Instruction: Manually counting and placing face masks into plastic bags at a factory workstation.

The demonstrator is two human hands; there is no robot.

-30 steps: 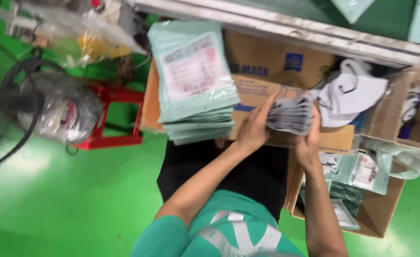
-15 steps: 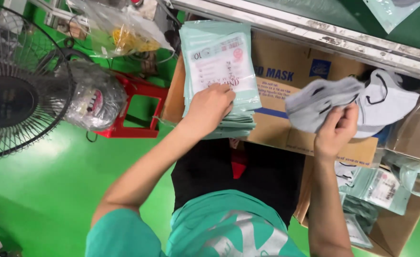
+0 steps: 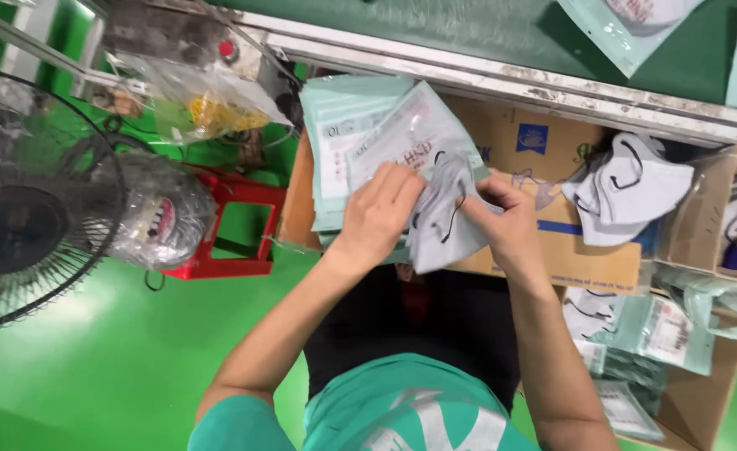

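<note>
Left hand (image 3: 378, 219): pinched on pale-green plastic pouch (image 3: 410, 142), steadying its mouth.
Right hand (image 3: 509, 219): clamped on grey fabric masks (image 3: 439, 221), angled pouchward.

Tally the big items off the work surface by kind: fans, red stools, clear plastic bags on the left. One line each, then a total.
Fan: 1
Red stool: 1
Clear plastic bags: 2, one with yellow contents, one beside the fan
Total: 4

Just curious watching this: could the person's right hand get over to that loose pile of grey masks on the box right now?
Probably not at once: the right hand is busy gripping a grey mask with the left hand. The way to the mask pile looks free.
</note>
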